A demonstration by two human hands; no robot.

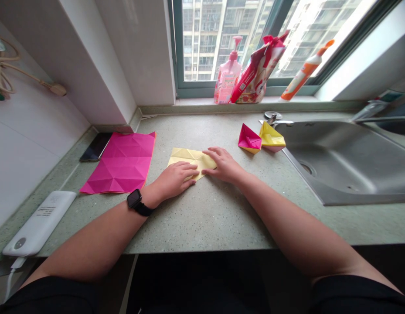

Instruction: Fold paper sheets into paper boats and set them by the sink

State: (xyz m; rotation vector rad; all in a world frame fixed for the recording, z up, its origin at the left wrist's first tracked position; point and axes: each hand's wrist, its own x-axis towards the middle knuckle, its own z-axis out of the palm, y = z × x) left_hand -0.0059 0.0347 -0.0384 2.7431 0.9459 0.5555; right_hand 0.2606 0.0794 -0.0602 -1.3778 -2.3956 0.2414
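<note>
A folded yellow paper (185, 155) lies flat on the speckled countertop (209, 213) in the middle. My left hand (175, 178), with a black watch on its wrist, rests flat on the paper's near left part, fingers stretched out. My right hand (223, 165) presses flat on the paper's right end, fingers spread. Neither hand grips anything. Two finished folded paper shapes stand further right: a pink one (249, 138) and a yellow one (271, 138), touching each other.
A creased pink paper sheet (122, 162) lies to the left, beside a black phone (96, 146). A white power bank (39, 223) sits at the near left edge. A steel sink (342, 161) is on the right. Bottles and a red bag (257, 74) stand on the windowsill.
</note>
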